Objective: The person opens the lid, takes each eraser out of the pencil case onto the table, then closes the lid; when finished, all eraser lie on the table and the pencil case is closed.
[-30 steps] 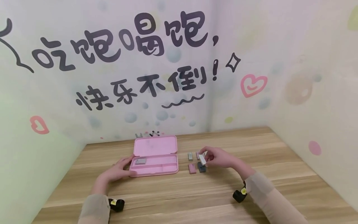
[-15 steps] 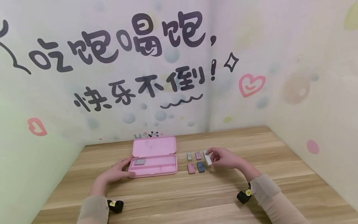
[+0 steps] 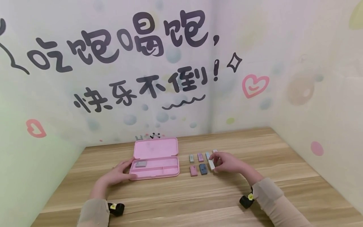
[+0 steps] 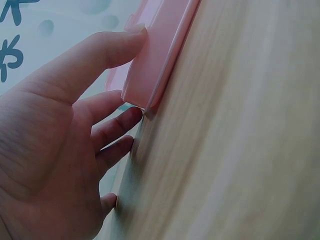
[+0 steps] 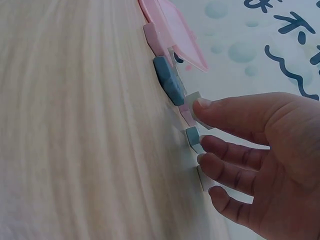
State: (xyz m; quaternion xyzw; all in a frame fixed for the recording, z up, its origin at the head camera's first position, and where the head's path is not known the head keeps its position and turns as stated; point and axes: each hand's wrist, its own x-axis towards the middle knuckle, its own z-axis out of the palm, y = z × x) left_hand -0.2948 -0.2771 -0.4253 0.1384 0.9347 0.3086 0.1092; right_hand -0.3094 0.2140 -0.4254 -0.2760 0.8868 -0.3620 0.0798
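An open pink pencil case lies on the table with its lid tipped back. A small grey block sits in its rear compartment. My left hand holds the case's left end, thumb at the front and fingers toward the back. My right hand pinches a small white block, eraser-like, between thumb and fingers. Beside it are a dark blue block and a pink block. Behind them stand a pale green block, a purple block, a light blue block and a pale block, partly hidden.
The wooden table meets a printed back wall just behind the case lid. Side walls close in at the left and right.
My right hand has moved right, then slightly nearer, with the white block. The pale block at the end of the back row has come into view. My left hand stays on the case.
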